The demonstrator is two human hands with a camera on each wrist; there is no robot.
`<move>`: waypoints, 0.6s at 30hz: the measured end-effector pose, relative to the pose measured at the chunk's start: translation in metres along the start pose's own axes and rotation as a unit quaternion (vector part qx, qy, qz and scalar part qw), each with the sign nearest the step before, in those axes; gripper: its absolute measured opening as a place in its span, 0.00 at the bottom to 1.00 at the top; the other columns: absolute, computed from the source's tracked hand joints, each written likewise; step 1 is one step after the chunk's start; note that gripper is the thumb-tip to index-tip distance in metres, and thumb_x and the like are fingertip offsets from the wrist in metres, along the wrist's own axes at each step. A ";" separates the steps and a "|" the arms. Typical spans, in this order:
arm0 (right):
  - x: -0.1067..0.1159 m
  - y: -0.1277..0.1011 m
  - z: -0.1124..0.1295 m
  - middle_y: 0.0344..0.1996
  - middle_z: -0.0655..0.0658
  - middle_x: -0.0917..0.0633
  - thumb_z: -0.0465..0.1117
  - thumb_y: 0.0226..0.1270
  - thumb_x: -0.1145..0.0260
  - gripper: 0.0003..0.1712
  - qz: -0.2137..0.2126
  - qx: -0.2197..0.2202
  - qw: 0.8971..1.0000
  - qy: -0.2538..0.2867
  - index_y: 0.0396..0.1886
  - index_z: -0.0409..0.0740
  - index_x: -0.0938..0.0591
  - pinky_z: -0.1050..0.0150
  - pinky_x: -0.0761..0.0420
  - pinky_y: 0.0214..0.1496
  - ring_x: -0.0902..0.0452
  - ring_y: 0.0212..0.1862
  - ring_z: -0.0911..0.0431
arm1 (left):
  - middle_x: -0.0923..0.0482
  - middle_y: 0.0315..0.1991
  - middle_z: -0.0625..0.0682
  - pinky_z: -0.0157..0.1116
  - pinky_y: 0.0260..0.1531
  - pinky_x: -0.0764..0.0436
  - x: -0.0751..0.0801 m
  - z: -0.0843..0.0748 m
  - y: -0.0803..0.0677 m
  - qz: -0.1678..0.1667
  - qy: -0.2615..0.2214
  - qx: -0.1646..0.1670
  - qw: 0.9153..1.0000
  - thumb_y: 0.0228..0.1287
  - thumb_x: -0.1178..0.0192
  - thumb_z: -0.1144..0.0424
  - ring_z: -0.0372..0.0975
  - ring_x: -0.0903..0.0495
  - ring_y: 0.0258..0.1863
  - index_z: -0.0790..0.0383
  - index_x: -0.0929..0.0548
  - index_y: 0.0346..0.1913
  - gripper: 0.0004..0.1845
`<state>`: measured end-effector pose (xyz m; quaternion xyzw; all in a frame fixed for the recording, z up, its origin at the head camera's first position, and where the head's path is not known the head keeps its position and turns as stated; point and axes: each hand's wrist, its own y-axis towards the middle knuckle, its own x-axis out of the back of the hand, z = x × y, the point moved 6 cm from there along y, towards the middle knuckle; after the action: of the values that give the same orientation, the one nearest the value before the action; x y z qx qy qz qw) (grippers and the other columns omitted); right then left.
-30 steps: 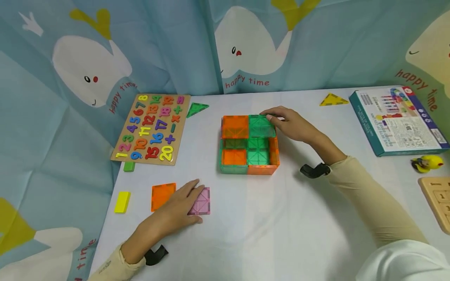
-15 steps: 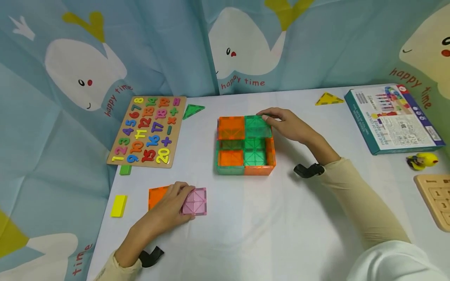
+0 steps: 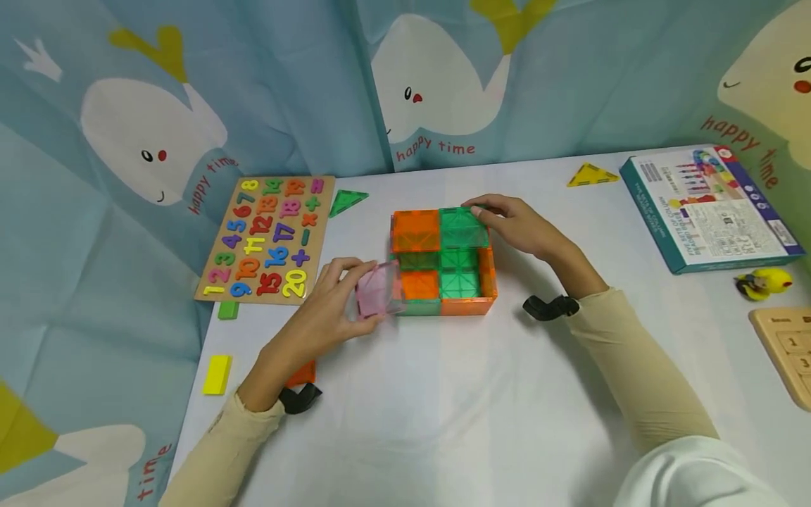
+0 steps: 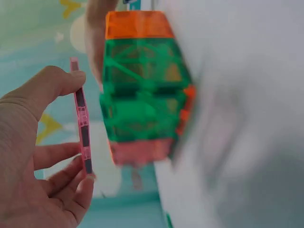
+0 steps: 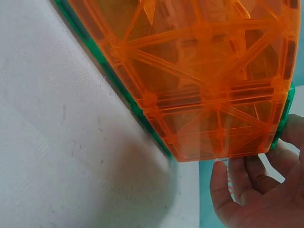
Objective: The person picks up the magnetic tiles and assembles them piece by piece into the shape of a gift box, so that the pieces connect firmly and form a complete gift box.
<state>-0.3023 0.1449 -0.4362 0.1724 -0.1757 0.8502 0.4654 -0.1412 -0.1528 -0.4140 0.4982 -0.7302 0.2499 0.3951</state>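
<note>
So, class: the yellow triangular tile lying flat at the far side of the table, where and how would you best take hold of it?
The yellow triangular tile lies flat on the table, so no face is open to grip. Probably come from above and pinch two of its thin edges near a corner between thumb and fingers, or tip one edge up first. It lies apart from the box, so there looks to be room all round.

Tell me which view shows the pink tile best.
The head view: the pink tile shows its square face, held upright by the left hand beside the box. The left wrist view shows only its thin edge, pinched between thumb and fingers. The right wrist view does not show it.
</note>
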 end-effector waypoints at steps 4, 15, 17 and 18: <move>-0.001 0.000 -0.003 0.73 0.44 0.25 0.51 0.86 0.45 0.24 0.000 -0.001 1.000 0.005 0.72 0.47 0.22 0.39 0.36 0.78 0.33 0.73 0.46 | 0.37 0.70 0.56 0.50 0.66 0.24 -0.009 -0.019 0.034 0.026 0.019 -0.065 0.997 0.66 0.26 0.52 0.50 0.36 0.68 0.56 0.31 0.80 0.42; -0.005 0.007 -0.002 0.73 0.45 0.25 0.55 0.86 0.46 0.25 -0.004 0.012 1.000 -0.012 0.72 0.49 0.21 0.39 0.35 0.78 0.34 0.75 0.45 | 0.37 0.68 0.54 0.50 0.68 0.26 -0.017 -0.017 0.057 0.079 -0.023 -0.069 0.994 0.69 0.28 0.49 0.48 0.39 0.68 0.57 0.29 0.78 0.39; -0.002 0.003 -0.004 0.72 0.45 0.25 0.55 0.86 0.46 0.26 -0.010 0.004 1.000 -0.009 0.71 0.49 0.21 0.40 0.35 0.78 0.34 0.74 0.46 | 0.37 0.69 0.54 0.51 0.67 0.26 -0.019 -0.019 0.060 0.078 -0.029 -0.079 0.993 0.69 0.29 0.49 0.48 0.39 0.68 0.56 0.29 0.78 0.38; -0.001 0.002 -0.005 0.72 0.45 0.24 0.56 0.86 0.46 0.26 -0.013 0.000 1.000 -0.007 0.71 0.49 0.21 0.40 0.35 0.78 0.34 0.73 0.46 | 0.37 0.69 0.54 0.51 0.67 0.26 -0.020 -0.020 0.061 0.079 -0.033 -0.083 0.993 0.70 0.29 0.50 0.48 0.39 0.68 0.57 0.28 0.77 0.37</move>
<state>-0.3039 0.1460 -0.4413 0.1802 -0.1766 0.8428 0.4753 -0.1872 -0.1041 -0.4179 0.4121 -0.7981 0.2022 0.3902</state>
